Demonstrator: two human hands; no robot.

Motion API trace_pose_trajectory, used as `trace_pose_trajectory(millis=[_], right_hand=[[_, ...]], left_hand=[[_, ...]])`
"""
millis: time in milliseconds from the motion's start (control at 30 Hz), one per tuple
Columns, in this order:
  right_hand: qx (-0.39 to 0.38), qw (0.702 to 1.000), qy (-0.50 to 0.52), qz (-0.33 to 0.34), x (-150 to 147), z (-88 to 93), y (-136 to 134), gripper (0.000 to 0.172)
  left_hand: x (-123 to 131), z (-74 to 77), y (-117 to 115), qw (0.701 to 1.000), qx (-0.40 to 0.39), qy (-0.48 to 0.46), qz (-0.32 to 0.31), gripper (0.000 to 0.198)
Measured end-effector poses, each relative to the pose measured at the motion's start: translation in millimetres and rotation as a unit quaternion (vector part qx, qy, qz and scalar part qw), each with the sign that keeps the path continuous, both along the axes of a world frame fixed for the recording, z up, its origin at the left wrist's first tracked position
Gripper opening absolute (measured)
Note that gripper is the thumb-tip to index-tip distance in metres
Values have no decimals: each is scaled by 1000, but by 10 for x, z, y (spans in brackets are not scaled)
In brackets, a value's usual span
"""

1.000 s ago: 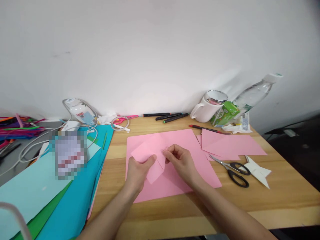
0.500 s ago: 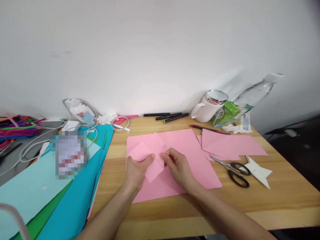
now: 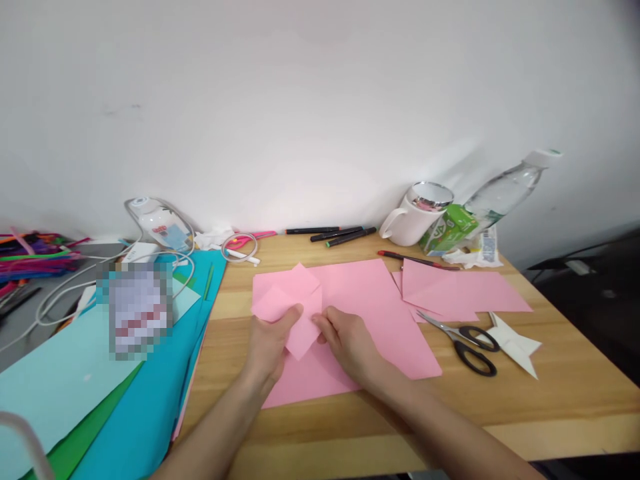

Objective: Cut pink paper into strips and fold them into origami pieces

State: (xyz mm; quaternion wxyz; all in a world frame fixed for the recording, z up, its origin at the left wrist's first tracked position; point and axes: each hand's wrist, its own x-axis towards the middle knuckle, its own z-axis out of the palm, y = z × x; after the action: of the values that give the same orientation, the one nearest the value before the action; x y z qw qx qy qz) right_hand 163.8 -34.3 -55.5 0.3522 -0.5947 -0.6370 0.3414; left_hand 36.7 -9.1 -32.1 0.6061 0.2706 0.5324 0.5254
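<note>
A folded piece of pink paper (image 3: 306, 293) is held over a larger pink sheet (image 3: 395, 340) lying on the wooden table. My left hand (image 3: 270, 340) grips its left side, thumb on top and the fingers hidden beneath. At the right edge, my right hand (image 3: 345, 337) pinches the same folded paper between thumb and bent fingers. Black-handled scissors (image 3: 465, 340) lie to the right of the sheet, their blades partly open. Beside them rests a white paper cutout with pointed ends (image 3: 517, 347).
Pink paper scraps (image 3: 465, 290) lie right of the sheet. Several markers (image 3: 345, 233), a white mug (image 3: 413, 217), a green carton (image 3: 447, 230) and a clear bottle (image 3: 505, 190) line the wall side. Blue and green sheets (image 3: 165, 387), a cable and a white bottle (image 3: 163, 223) occupy the left.
My right hand has moved slightly left and down along the folded paper's right edge, with its fingers curled more. The paper's upper corner has shifted left. My left hand keeps its hold.
</note>
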Motion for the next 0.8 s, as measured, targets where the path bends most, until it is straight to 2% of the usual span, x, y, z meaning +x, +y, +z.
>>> trace_pose_trajectory(millis=[100, 267, 433, 533, 600, 700, 800], right_hand=[[4, 998, 57, 0, 28, 31, 24, 29], [2, 987, 133, -88, 98, 114, 50, 34], [-1, 983, 124, -139, 107, 135, 44, 43], [-24, 979, 170, -114, 110, 113, 52, 40], [-42, 978, 190, -72, 109, 95, 58, 39], [-71, 982, 177, 3, 89, 83, 51, 40], [-98, 983, 154, 30, 62, 86, 28, 40]], left_hand=[[-3, -10, 4, 1000, -3, 7, -8, 42], [14, 2, -46, 995, 11, 33, -92, 31], [62, 56, -90, 996, -6, 31, -78, 31], [53, 42, -73, 997, -14, 14, -75, 33], [34, 17, -55, 997, -12, -2, -72, 32], [14, -7, -35, 999, -5, -19, -41, 32], [14, -7, -32, 1000, -4, -24, -17, 38]])
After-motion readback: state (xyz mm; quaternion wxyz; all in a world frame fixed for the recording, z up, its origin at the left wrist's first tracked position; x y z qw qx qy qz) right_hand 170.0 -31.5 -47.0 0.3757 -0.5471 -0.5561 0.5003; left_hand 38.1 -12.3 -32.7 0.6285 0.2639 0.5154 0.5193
